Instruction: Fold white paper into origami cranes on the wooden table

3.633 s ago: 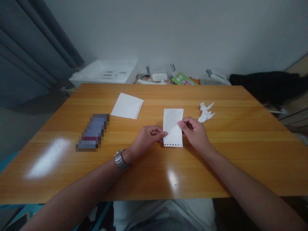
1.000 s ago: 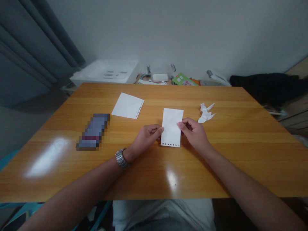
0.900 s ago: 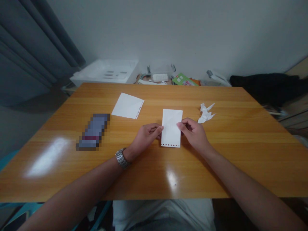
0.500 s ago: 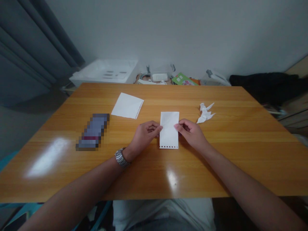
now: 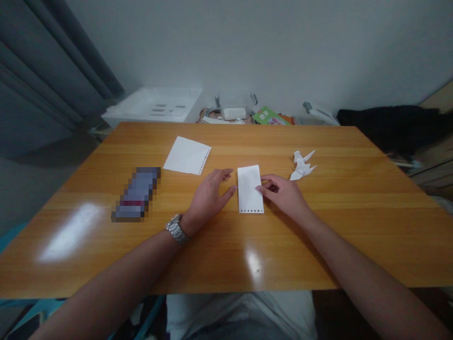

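A folded white paper (image 5: pixel 250 189) with punched holes along its near edge lies flat on the wooden table (image 5: pixel 318 226). My right hand (image 5: pixel 283 194) pinches the paper's right edge with thumb and fingers. My left hand (image 5: pixel 209 194) rests just left of the paper with its fingers stretched out, the thumb tip close to the paper's left edge. A steel watch sits on my left wrist.
A second white sheet (image 5: pixel 187 155) lies at the back left. A folded paper figure (image 5: pixel 302 165) sits right of my hands. A pixelated dark object (image 5: pixel 136 193) lies at the left. Behind the table are a white tray (image 5: pixel 155 106), clutter and dark cloth (image 5: pixel 389 123).
My left hand has let go of the paper's left edge and spread its fingers. The paper has shifted slightly and lies flatter; my right hand keeps its pinch on the right edge.
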A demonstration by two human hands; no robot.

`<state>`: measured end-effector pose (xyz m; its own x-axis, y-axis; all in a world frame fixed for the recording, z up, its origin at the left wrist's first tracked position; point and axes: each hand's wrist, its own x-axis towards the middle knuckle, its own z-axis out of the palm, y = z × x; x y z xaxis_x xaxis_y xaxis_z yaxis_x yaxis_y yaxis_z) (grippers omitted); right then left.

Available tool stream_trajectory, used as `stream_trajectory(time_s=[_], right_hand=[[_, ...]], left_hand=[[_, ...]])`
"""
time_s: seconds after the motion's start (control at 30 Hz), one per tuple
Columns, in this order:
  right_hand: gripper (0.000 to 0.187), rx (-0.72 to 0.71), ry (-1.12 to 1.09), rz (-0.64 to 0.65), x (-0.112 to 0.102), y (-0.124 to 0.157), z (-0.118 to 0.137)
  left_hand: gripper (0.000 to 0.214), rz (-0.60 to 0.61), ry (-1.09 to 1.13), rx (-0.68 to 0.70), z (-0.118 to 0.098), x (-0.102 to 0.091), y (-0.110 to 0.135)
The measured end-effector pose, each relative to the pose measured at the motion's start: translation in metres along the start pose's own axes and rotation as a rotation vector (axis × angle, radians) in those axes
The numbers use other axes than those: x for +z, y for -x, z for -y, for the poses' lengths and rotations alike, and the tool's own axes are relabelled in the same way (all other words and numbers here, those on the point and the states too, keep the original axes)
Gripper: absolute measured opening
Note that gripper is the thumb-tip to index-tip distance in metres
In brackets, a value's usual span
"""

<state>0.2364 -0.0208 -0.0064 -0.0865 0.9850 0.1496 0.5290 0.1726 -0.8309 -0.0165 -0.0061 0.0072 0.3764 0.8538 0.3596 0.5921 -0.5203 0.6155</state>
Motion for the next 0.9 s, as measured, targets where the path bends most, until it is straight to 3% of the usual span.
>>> stream_trajectory(time_s=[0.13, 0.3, 0.47, 0.63, 0.9], right_hand=[[0.030, -0.003, 0.033, 0.020, 0.002, 0.000, -0.001], [0.034, -0.001, 0.071, 0.028, 0.003, 0.000, -0.001], [0.030, -0.184, 0.200, 0.000, -0.002, -0.001, 0.006], [0.039, -0.370, 0.300, 0.097, -0.004, 0.000, 0.008], [0.059, -0.422, 0.429, 0.277, -0.002, 0.002, -0.001]], left_hand=[[0.058, 0.168, -0.175, 0.193, 0.000, 0.000, 0.004], [0.075, 0.318, -0.293, 0.192, 0.003, 0.006, 0.010], [0.078, 0.347, -0.332, 0.180, 0.005, 0.008, 0.011], [0.084, 0.359, -0.369, 0.191, 0.007, 0.009, 0.015], [0.098, 0.409, -0.448, 0.218, 0.007, 0.005, 0.013]])
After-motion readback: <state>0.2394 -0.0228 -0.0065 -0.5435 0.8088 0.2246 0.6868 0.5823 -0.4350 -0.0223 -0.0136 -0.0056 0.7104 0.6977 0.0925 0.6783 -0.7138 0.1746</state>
